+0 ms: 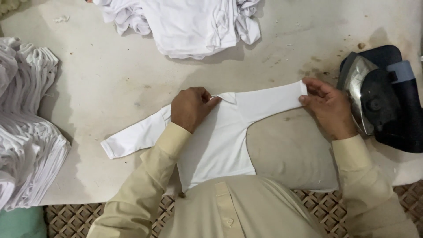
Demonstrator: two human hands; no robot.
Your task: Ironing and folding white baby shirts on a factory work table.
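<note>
A small white long-sleeved shirt [220, 141] lies flat on the pale padded table [110, 79], sleeves spread to both sides. My left hand [190, 108] presses on the shirt at its collar [227, 97], fingers curled on the cloth. My right hand [328, 105] pinches the cuff [299, 90] of the right sleeve between thumb and fingers, holding the sleeve stretched out. The left sleeve [132, 139] lies loose, its cuff near the table's front left.
A dark clothes iron [383, 97] rests tipped on its side at the right, close to my right hand. A loose heap of white garments [185, 24] lies at the back. Stacks of folded white cloth [26, 132] stand at the left edge.
</note>
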